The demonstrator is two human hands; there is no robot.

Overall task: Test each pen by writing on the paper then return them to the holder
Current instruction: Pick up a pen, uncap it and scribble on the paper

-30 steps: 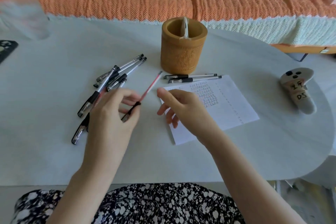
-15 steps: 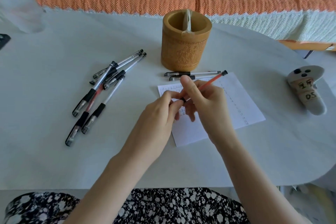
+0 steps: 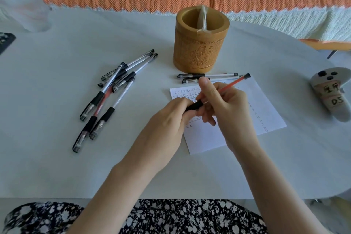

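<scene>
Right hand: fingers curled round the barrel of the red pen, thumb raised along it. Left hand: fingertips pinching the pen's black lower end. Two-handed hold reads as uncapping before writing; whether the cap is on or off is hidden by the fingers. The pen is held tilted in the air, on the near side of the bamboo holder, over the paper, which lies flat on the table, ready for the test mark and already carrying rows of marks. Count: 1 pen in hand; 2 capped pens side by side just in front of the holder, probably set apart as done; about 6 in a loose pile left of the holder, probably waiting (overlap prevents a firm count). No pens visible in the holder. 1 paper, 1 holder, 1 labelled controller well right of the holder.
</scene>
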